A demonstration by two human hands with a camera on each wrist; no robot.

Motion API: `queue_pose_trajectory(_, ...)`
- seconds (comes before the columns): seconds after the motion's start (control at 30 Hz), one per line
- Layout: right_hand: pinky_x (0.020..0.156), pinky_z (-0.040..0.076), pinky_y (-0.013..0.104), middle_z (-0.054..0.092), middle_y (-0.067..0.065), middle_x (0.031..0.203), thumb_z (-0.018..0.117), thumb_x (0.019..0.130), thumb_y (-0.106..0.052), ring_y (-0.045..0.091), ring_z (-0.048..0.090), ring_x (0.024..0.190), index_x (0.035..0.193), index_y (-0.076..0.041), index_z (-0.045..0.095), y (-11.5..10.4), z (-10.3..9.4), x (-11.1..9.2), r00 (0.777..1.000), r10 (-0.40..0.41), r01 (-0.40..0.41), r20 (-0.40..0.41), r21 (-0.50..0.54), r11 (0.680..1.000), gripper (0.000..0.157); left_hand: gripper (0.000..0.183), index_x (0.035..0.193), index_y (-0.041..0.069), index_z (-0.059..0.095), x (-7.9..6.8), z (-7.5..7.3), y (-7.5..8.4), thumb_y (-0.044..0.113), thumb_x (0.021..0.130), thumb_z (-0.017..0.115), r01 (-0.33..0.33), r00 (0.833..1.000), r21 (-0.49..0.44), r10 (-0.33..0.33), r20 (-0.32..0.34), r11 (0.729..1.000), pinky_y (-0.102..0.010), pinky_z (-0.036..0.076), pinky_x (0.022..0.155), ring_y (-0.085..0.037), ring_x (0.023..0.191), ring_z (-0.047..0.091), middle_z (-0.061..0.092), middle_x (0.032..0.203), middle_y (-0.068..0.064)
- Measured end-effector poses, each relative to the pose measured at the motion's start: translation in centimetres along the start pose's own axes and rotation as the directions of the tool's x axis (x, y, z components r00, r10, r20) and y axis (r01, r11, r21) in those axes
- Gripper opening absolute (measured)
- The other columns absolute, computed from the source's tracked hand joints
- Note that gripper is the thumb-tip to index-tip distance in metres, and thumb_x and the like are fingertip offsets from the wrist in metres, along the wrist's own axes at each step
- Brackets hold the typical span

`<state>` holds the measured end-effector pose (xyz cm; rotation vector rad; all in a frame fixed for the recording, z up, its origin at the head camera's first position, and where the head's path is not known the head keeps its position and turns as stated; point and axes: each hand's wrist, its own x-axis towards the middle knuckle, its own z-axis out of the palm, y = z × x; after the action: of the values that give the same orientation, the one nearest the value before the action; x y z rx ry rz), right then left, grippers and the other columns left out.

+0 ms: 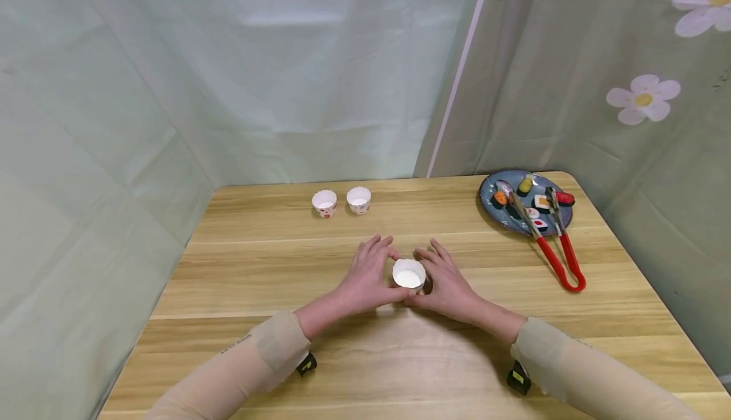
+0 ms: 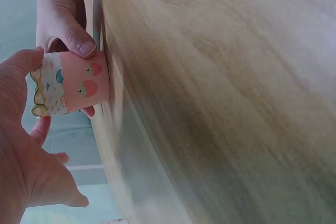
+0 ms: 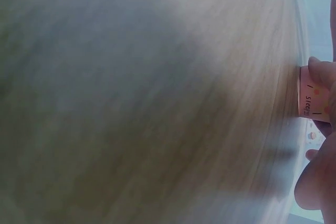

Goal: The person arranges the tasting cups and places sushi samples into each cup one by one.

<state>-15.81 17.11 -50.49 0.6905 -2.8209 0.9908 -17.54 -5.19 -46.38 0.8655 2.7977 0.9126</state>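
Observation:
A pink paper baking cup (image 1: 408, 275) with a scalloped rim and white inside stands upright on the wooden table between both hands. Strawberry prints show on its side in the left wrist view. From the left, my left hand (image 1: 368, 283) grips it near the rim, thumb on the near side and fingers toward the far side. On the opposite side my right hand (image 1: 448, 287) holds it lower down, its thumb pressed to the wall. Lettering shows on the cup (image 3: 314, 98) in the right wrist view, where fingers hide part of it.
Two more white-lined paper cups, one left (image 1: 324, 203) and one right (image 1: 358, 200), stand near the table's back edge. At the back right, a blue plate (image 1: 495, 216) bears several sushi pieces. Red-handled tongs (image 1: 553, 260) lie across it, handle end on the table. Curtains hang behind.

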Motion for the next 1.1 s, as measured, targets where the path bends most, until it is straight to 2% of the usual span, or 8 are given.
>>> queue_pose_trajectory(0.13,0.119,0.019,0.064,0.049,0.015,0.152,0.092,0.072,-0.045,0.041,0.014,0.153,0.118,-0.009,0.07,-0.02,0.04,-0.06,1.0,-0.005,0.005,-0.009,-0.003,1.0,0.062,0.067,0.124,0.014,0.054,-0.01,0.01,0.06,0.055,0.079,0.083,0.0,1.0,0.004,0.0,0.002,1.0,-0.055,0.007,0.123,-0.035,0.154,0.017,0.032,0.163,-0.016)
queue_pose_trajectory(0.33,0.119,0.019,0.063,0.05,0.016,0.151,0.093,0.072,-0.045,0.041,0.014,0.153,0.116,-0.009,0.07,-0.12,0.05,-0.09,1.0,-0.005,0.005,-0.017,0.008,1.0,0.061,0.067,0.124,0.014,0.054,-0.03,0.07,0.04,0.056,0.079,0.082,-0.005,1.0,0.0,0.005,-0.004,1.0,-0.058,0.007,0.123,-0.035,0.154,0.017,0.032,0.163,-0.015)
queue_pose_trajectory(0.63,0.12,0.018,0.062,0.05,0.017,0.151,0.092,0.072,-0.046,0.04,0.014,0.153,0.126,-0.005,0.068,-0.13,0.04,-0.02,1.0,0.003,-0.003,-0.013,0.015,1.0,0.072,0.066,0.125,0.016,0.053,-0.05,0.24,-0.14,0.058,0.081,0.079,-0.013,1.0,0.004,0.013,-0.015,1.0,-0.056,0.005,0.123,-0.032,0.154,0.017,0.032,0.164,-0.012)
queue_pose_trajectory(0.9,0.119,0.018,0.063,0.05,0.018,0.151,0.092,0.073,-0.044,0.042,0.015,0.153,0.131,-0.006,0.066,-0.17,0.0,-0.01,1.0,0.003,-0.003,-0.008,0.011,1.0,0.075,0.067,0.128,0.016,0.054,-0.08,0.07,-0.1,0.058,0.082,0.078,-0.021,1.0,0.006,0.021,-0.008,1.0,-0.053,0.005,0.123,-0.031,0.154,0.016,0.031,0.165,-0.012)
queue_pose_trajectory(1.1,0.12,0.017,0.063,0.049,0.018,0.152,0.092,0.072,-0.044,0.04,0.014,0.153,0.134,-0.006,0.064,-0.33,-0.14,-0.03,1.0,0.014,-0.014,0.001,0.013,1.0,0.078,0.066,0.129,0.016,0.054,-0.11,-0.12,-0.17,0.057,0.083,0.077,-0.051,0.999,0.013,0.051,-0.009,0.999,-0.052,0.005,0.124,-0.03,0.154,0.016,0.03,0.165,-0.012)
